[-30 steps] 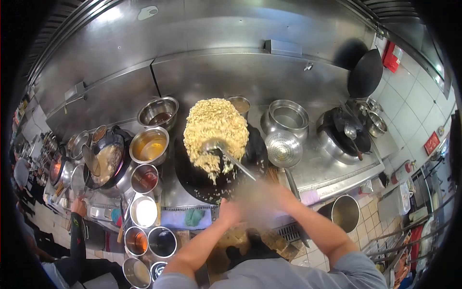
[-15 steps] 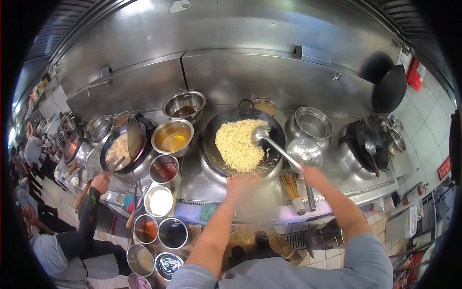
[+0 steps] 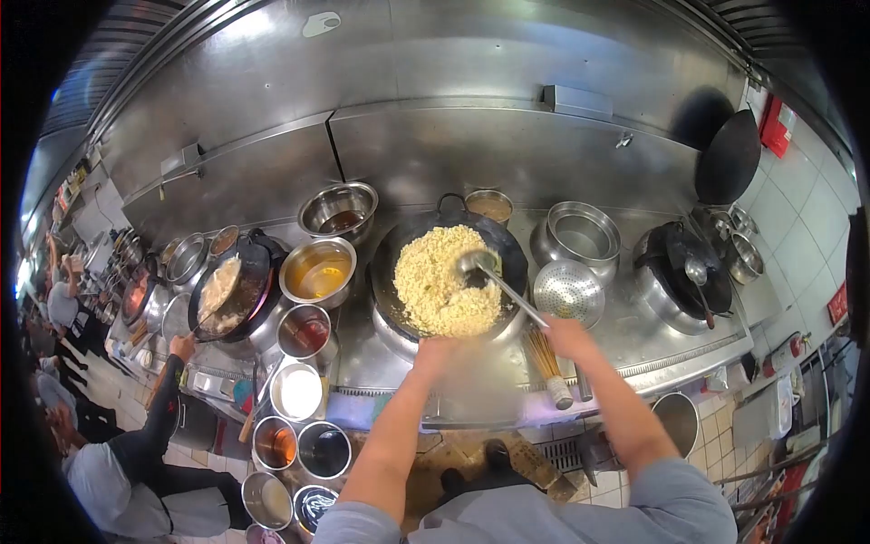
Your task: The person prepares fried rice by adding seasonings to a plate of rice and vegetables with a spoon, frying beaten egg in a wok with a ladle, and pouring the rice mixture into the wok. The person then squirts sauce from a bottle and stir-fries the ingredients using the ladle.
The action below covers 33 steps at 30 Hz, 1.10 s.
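A black wok [image 3: 384,263] stands on the burner in front of me, holding a heap of pale yellow fried rice [image 3: 435,272]. My left hand [image 3: 441,352] is closed at the wok's near edge, gripping it there; a blurred patch hides part of the grip. My right hand [image 3: 569,337] is wrapped round the handle of a metal ladle [image 3: 515,295]. The ladle's bowl rests in the right part of the rice. Just right of the wok lies a perforated strainer [image 3: 569,292], and a bamboo brush [image 3: 546,367] sits below it.
Left of the wok stand a steel bowl of yellow oil [image 3: 319,272] and several sauce pots, one holding white contents [image 3: 296,392]. Further left, a co-worker's hand [image 3: 182,346] is at another wok [image 3: 249,313]. A steel pot [image 3: 580,232] stands to the right.
The ladle has swung left and toward me through the rice, which now spreads nearer the wok's front edge. At the left, food in the co-worker's wok has shifted up. The view has moved slightly.
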{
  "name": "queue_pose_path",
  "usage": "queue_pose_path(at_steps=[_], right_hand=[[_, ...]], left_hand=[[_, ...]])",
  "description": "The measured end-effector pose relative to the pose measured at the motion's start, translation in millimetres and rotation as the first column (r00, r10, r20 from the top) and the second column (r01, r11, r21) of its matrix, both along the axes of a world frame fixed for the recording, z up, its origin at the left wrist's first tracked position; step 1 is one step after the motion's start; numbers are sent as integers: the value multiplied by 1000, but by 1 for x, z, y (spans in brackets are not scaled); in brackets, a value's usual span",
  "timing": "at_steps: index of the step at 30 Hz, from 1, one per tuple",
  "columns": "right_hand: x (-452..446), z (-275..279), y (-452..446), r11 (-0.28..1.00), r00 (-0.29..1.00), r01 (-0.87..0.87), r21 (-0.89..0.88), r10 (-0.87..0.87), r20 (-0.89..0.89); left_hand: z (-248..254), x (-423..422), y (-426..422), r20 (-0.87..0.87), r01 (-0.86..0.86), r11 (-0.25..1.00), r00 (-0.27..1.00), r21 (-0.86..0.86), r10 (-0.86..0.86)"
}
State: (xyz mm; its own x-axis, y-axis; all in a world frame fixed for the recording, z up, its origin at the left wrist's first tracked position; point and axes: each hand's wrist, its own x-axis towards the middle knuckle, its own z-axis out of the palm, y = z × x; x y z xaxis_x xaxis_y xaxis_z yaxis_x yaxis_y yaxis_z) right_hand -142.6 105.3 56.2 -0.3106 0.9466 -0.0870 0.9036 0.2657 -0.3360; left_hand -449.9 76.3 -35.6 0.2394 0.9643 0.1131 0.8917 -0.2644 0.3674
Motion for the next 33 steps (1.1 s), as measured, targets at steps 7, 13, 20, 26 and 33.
queue_pose_path(at_steps=[7,13,20,26,33], right_hand=[[-73,-62,-50,989,991,-77,-128,62,-119],[-6,75,-122,958,993,-103,-267,116,36],[61,258,-164,876,919,-207,-436,327,220],[-2,121,-97,937,929,-283,-204,321,185],[-39,80,-100,975,976,-195,-102,203,75]], left_hand=[[9,17,-20,132,-96,959,989,266,62],[11,32,-17,89,-164,976,984,142,153],[175,56,-110,185,81,974,975,211,-121],[41,70,-61,122,-20,917,992,399,-31],[39,68,-117,153,116,847,962,519,-225]])
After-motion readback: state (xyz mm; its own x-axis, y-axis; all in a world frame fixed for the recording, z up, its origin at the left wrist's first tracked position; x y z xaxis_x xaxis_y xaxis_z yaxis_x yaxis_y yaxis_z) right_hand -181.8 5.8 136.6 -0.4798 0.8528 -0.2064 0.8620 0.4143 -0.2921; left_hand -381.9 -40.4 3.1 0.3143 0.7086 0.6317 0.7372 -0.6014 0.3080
